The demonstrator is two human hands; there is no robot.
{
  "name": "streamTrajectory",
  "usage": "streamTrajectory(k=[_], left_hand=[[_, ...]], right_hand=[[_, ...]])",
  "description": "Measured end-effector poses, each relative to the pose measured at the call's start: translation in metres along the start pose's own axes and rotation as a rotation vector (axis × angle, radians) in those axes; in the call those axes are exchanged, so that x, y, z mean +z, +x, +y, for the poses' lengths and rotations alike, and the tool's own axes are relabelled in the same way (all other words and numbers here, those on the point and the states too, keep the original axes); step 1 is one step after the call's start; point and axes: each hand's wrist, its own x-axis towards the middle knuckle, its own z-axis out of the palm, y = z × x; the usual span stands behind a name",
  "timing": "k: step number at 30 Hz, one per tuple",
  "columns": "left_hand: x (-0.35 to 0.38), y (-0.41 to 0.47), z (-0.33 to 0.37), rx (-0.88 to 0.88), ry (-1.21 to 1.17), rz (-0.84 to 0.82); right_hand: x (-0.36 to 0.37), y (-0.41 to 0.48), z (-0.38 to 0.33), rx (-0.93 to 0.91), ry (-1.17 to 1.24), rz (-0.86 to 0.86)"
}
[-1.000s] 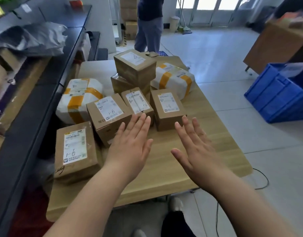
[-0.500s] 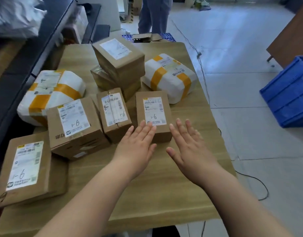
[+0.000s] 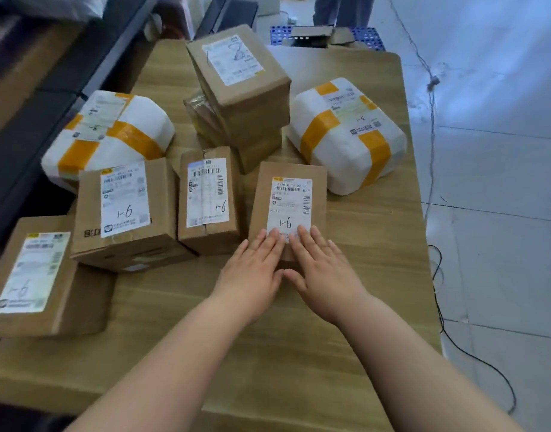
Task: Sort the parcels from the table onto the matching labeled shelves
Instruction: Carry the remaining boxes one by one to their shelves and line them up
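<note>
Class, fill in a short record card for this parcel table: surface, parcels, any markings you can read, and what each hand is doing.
surface: wooden table
brown boxes: four along the near side, a stack behind them
white parcels, orange tape: left white parcel, right white parcel
readable marking: 1-6 handwritten on the four near boxes
left hand: fingers straight, resting on the rightmost 1-6 box
right hand: likewise, beside the left hand

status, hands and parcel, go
Both flat, left hand and right hand on near end of small 1-6 box. Box down on table, not lifted. Second 1-6 box close on its left, white taped parcel by its far right corner.
</note>
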Motion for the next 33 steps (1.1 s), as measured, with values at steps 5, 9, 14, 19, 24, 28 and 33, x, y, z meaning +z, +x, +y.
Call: streamTrajectory(k=[5,9,14,19,24,28,33], left_hand=[[0.015,-0.012,-0.001,0.018,0.005,0.021],[0.022,-0.030,0.004,0.056,-0.008,0.014],[0.040,-0.066,0.007,0.126,-0.054,0.027],[0.048,-0.094,0.005,0.098,-0.237,0.072],[0.037,-0.092,-0.005,-0.064,-0.438,0.136],[0.029,-0.073,-0.003,-0.207,-0.621,0.085],[0.041,-0.055,0.011,-0.435,-1.003,0.022]], right_hand=[[0.015,-0.007,0.002,-0.048,-0.019,0.017],[0.027,-0.026,-0.003,-0.042,-0.041,0.043],[0.041,-0.064,-0.004,-0.022,-0.062,0.007],[0.048,-0.089,-0.003,-0.067,0.014,0.029],[0.037,-0.091,0.006,0.022,0.233,0.124],[0.032,-0.078,0.010,0.139,0.355,0.104],[0.042,-0.071,0.008,0.234,0.593,0.047]])
